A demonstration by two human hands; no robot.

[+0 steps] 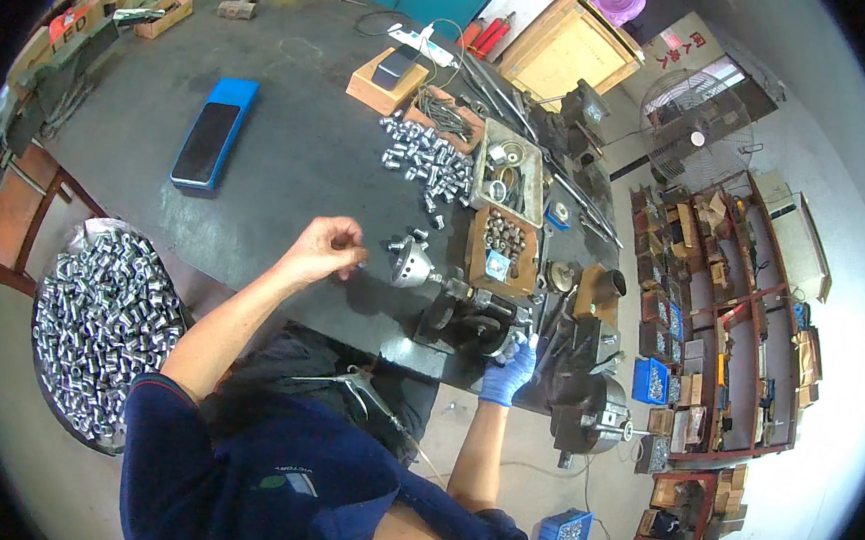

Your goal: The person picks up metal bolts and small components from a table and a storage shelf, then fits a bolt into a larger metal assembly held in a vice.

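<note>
My bare left hand [326,250] is over the table just left of the chuck, its thumb and fingers pinched together. Whatever lies between the fingertips is too small to make out. A small bench machine [479,323] sits at the table's near edge, with a round metal chuck [413,267] at its left end. My right hand [509,372], in a pale blue glove, is closed round the machine's right end, covering the part it grips. Beyond the chuck lies a loose pile of shiny metal fittings [430,164], a few of them close to the chuck.
A wooden box of round parts [476,263] stands behind the machine, beside a tray [535,192] of rings. A phone [208,142] lies on a blue box at left. A large tub [40,363] of fittings stands left, an air gun [350,380] near my lap, a vise [582,421] right.
</note>
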